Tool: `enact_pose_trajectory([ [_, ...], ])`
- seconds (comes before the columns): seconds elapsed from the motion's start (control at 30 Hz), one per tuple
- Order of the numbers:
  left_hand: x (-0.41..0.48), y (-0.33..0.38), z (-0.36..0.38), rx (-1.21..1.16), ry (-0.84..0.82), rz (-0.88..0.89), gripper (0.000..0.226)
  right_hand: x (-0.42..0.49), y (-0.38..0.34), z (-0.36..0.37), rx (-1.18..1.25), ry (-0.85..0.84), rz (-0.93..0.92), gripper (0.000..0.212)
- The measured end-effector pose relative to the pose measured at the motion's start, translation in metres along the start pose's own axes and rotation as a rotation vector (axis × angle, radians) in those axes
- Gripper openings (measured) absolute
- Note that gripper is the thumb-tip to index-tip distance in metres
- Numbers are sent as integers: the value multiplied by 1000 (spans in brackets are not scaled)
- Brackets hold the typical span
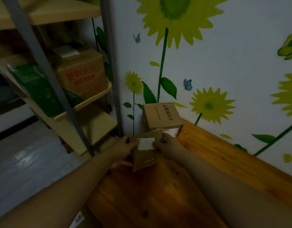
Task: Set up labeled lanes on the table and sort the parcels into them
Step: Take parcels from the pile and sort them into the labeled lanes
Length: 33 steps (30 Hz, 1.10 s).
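One wooden table (216,163) fills the space under and to the right of the hands, with its far edge against a white wall (240,46). The wall is covered in sunflower decals (211,105) and has a blue butterfly (188,84) on it. Left of the hands I see grey floor (26,158) and a metal-framed shelf unit (99,119).

Just beyond the hands, in the table's corner, stands a cardboard box (161,116) with handwritten characters on top. It sits directly behind what I am holding.

Up and left of the hands, a carton with red print (81,74) rests on a shelf, with green packs (38,89) beside it.

The left hand (123,148) grips the left side of a small brown parcel (144,159). The right hand (167,143) grips its right side, thumb at the white label (146,143) on top. The parcel is between the hands at the table's left edge; I cannot tell whether it touches the wood.
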<state>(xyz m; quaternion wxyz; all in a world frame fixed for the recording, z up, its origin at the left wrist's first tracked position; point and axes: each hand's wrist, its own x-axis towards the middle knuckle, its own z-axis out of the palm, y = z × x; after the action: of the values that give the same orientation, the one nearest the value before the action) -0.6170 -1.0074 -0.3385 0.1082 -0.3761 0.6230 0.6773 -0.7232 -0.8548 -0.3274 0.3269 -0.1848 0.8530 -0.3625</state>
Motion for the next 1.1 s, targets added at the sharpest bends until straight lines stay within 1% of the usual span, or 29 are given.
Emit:
enact_pose_trajectory([
  [0.07, -3, 1, 8, 12, -22, -3, 43, -7, 8, -10, 45, -16, 26, 52],
  [0.17, -14, 2, 25, -52, -55, -30, 21, -26, 20, -27, 76, 0, 39, 59],
  [0.27, -30, 4, 51, -140, -42, -53, 31, -53, 37, -45, 78, 30, 16, 66],
  [0.3, -39, 6, 64, -122, -39, -37, 29, -66, 42, -51, 87, 42, 7, 63],
  [0.4, -68, 6, 107, 2, -15, 52, 10, -107, 64, -72, 133, 129, 33, 47],
  [0.43, -76, 6, 124, 10, -1, 88, 9, -121, 73, -81, 150, 169, 45, 43],
  [0.47, -84, 4, 141, 7, 3, 118, 17, -134, 85, -90, 166, 205, 53, 41],
  [0.53, -99, -2, 176, 13, -1, 162, 40, -161, 112, -111, 180, 262, 48, 35],
  [0.6, -113, -10, 210, 69, -20, 189, 49, -190, 137, -130, 191, 288, 31, 30],
  [0.63, -120, -14, 226, 80, -32, 212, 49, -204, 148, -139, 200, 295, 17, 30],
  [0.67, -125, -17, 239, 85, -43, 237, 55, -218, 158, -147, 219, 301, 10, 31],
  [0.73, -138, -20, 263, 83, -86, 293, 68, -246, 173, -162, 254, 307, -7, 43],
  [0.8, -155, -18, 284, 74, -137, 387, 69, -272, 182, -175, 297, 316, -63, 60],
  [0.87, -171, -13, 298, 100, -177, 494, 69, -295, 187, -187, 330, 342, -128, 66],
  [1.0, -202, 6, 316, 98, -216, 691, 67, -331, 179, -207, 437, 449, -253, 58],
  [1.1, -226, 23, 322, 73, -260, 839, 69, -349, 166, -217, 494, 580, -335, 44],
])
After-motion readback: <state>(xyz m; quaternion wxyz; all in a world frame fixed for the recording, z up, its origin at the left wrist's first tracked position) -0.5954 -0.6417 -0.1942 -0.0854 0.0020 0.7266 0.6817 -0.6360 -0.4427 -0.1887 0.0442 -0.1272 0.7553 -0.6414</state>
